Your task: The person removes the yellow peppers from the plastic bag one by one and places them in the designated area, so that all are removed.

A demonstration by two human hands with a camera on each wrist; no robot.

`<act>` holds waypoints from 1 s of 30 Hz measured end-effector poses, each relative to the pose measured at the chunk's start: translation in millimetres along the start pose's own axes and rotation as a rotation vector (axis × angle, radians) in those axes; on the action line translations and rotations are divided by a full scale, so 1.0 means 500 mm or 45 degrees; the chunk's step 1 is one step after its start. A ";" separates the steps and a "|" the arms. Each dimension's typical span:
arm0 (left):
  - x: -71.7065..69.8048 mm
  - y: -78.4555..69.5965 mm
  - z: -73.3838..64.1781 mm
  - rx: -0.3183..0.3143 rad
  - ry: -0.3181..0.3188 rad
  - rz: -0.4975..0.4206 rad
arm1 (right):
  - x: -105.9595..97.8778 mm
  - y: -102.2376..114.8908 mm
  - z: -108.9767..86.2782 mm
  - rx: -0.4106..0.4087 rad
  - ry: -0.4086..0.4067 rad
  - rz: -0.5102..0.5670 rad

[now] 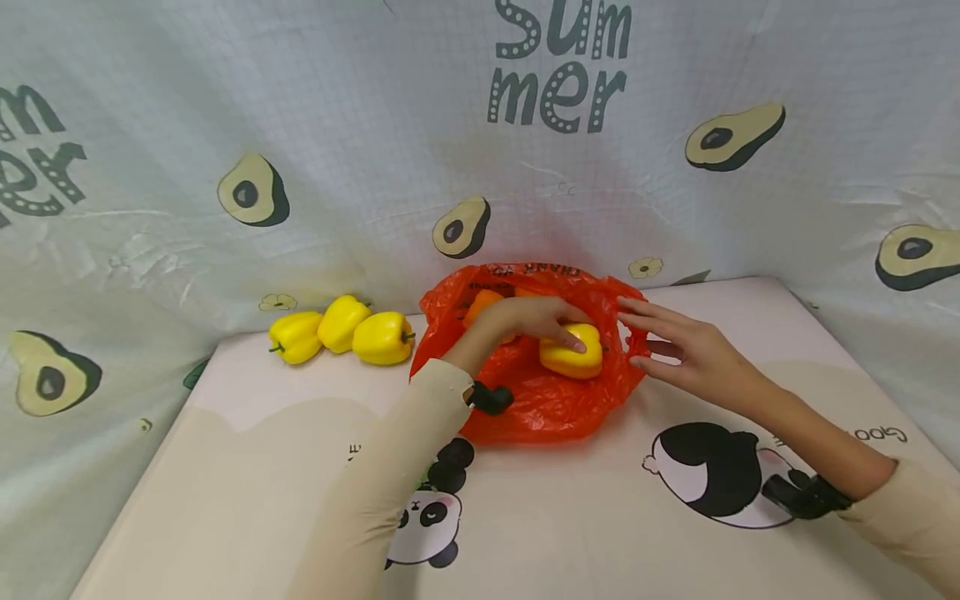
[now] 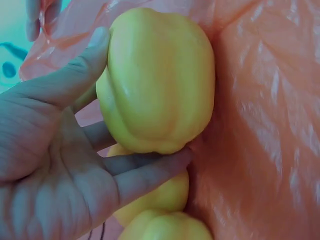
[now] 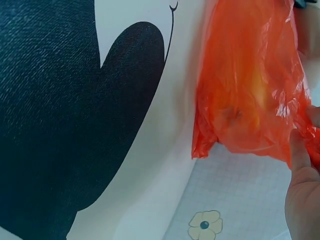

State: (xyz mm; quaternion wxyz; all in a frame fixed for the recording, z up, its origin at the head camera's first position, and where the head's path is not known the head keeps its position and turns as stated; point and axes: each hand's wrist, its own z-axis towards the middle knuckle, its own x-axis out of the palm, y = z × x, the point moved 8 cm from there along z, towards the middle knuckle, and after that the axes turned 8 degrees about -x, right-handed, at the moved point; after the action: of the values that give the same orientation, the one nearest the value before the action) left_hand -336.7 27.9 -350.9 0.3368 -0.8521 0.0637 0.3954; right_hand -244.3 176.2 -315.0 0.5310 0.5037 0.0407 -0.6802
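Note:
A red plastic bag [image 1: 525, 417] lies on its side with its mouth facing me. Inside it, my left hand [image 1: 543, 321] grips a yellow bell pepper [image 1: 573, 358]; the left wrist view shows thumb and fingers around that pepper [image 2: 160, 80]. Behind the left wrist, an orange pepper [image 1: 483, 304] partly shows in the bag. More peppers [image 2: 162, 200] lie below the held one in the left wrist view. My right hand [image 1: 693, 354] holds the bag's right edge, thumb and fingers on either side of the plastic [image 3: 250, 100].
Left of the bag, a group of yellow bell peppers [image 1: 342, 323] rests against the back sheet. The table [image 1: 247, 500] has printed cartoon figures. A white sheet [image 1: 360, 100] with avocado prints rises behind and at the sides.

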 end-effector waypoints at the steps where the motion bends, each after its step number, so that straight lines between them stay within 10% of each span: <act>1: 0.001 0.004 0.002 0.006 0.004 -0.024 | 0.000 -0.001 0.001 -0.002 -0.003 -0.003; 30: 0.045 0.029 0.004 0.035 -0.065 -0.193 | 0.016 -0.043 -0.023 0.050 -0.075 -0.014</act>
State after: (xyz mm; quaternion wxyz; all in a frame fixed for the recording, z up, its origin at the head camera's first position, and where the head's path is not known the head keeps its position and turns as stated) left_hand -328.2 21.6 -375.7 0.3790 -0.8393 -0.0043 0.3896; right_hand -252.7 187.0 -336.6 0.5181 0.4936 0.0146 -0.6983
